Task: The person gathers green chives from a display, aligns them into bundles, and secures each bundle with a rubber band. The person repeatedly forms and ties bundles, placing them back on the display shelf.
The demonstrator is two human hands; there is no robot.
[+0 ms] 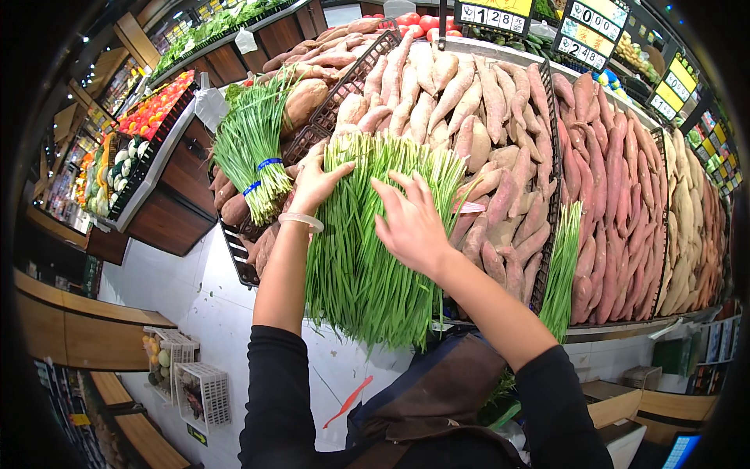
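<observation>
A wide, loose pile of Chinese chives (375,252) lies over the sweet potatoes (504,152), its pale cut ends pointing away from me and its green tips hanging over the near edge. My left hand (316,179), with a pale bangle at the wrist, rests at the pile's left edge, thumb out over the stems. Fingers spread, my right hand (410,223) is over the middle of the leaves; whether it pinches any stem cannot be told. To the left lie bundles of chives (252,146) bound with blue bands. A thinner bunch of chives (562,269) lies at the right.
Black plastic crate walls (548,234) divide the sweet potatoes. Price signs (495,16) stand along the back. Tomatoes (425,23) lie behind. White crates (202,396) stand on the floor at lower left, and a red strip (348,401) lies near my apron (439,393).
</observation>
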